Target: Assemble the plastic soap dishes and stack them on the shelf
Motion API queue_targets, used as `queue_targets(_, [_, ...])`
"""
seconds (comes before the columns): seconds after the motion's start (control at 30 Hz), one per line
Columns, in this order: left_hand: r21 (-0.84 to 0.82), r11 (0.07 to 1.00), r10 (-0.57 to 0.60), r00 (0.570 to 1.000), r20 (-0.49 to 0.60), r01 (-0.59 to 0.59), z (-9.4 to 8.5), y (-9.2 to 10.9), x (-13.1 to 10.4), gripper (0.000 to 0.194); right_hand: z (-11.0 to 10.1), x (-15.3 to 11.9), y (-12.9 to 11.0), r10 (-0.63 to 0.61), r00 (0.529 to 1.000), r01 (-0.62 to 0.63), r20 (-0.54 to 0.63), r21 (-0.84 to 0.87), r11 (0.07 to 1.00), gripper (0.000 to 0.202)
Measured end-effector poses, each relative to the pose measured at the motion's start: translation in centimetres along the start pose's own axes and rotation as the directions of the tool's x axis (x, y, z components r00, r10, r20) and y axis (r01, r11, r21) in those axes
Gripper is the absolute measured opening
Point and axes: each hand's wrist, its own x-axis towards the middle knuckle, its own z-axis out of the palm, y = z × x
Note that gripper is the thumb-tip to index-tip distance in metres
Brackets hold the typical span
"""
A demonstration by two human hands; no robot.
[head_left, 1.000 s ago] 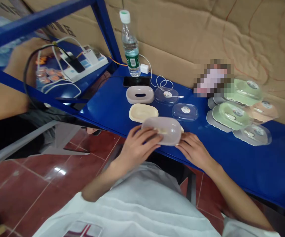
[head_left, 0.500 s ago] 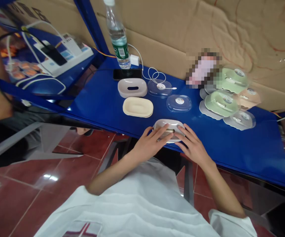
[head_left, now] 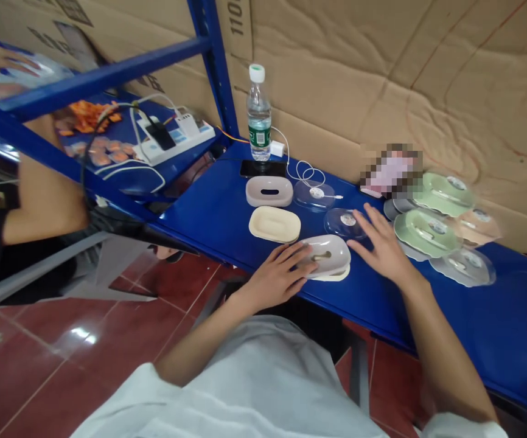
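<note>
A pale soap dish (head_left: 330, 252) with an oblong slot in its middle sits at the table's front edge, over a cream piece that shows along its lower rim. My left hand (head_left: 279, 277) holds the dish's left end, fingers over the rim and inside. To the right, my right hand (head_left: 384, 249) is open and off the dish, fingertips beside a clear oval lid (head_left: 340, 224) with a round sticker. Behind the dish lie a cream oval tray (head_left: 275, 224) and a pale slotted oval shell (head_left: 269, 192). Another clear lid (head_left: 313, 196) lies near them.
Finished-looking green (head_left: 428, 234), grey and peach soap dishes stand in a group at the right. A water bottle (head_left: 260, 121), a dark phone (head_left: 263, 168) and a white cable line the back. Beyond the blue frame (head_left: 108, 79), another person's arm (head_left: 47, 194) and a power strip (head_left: 181, 143) appear.
My right hand has left the dish and moved up and right, toward the clear lid. The left hand stays at the dish's left end. The camera view has shifted.
</note>
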Motion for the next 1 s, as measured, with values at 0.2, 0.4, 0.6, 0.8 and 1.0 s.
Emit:
queue_targets(0.2, [-0.019, 1.0, -0.009, 0.998, 0.061, 0.01, 1.0, 0.8, 1.9, 0.041, 3.7, 0.0, 3.8, 0.18, 0.977, -0.176, 0.118, -0.045, 0.983, 0.073])
queue_targets(0.4, [-0.025, 0.997, 0.072, 0.99, 0.119, -0.07, 0.9, 0.2, 3.8, 0.028, 3.3, -0.7, 1.6, 0.183, 0.983, -0.182, -0.003, -0.115, 0.976, 0.072])
queue_targets(0.6, [-0.096, 0.994, 0.055, 0.997, 0.054, -0.05, 0.8, -1.9, 4.1, 0.027, 1.9, -0.9, -1.6, -0.166, 0.986, 0.165, 0.031, 0.039, 0.986, 0.052])
queue_targets(0.8, [-0.101, 0.995, -0.034, 0.994, -0.107, 0.023, 1.3, -2.9, 3.3, 0.029, 2.6, -1.3, -2.6, -0.277, 0.958, 0.282, 0.071, -0.068, 0.957, 0.046])
queue_targets(1.0, [-0.212, 0.976, -0.08, 0.987, -0.141, 0.048, 1.5, -3.0, 3.3, 0.033, 2.9, -0.9, -2.4, -0.288, 0.955, 0.295, 0.067, -0.136, 0.946, 0.041])
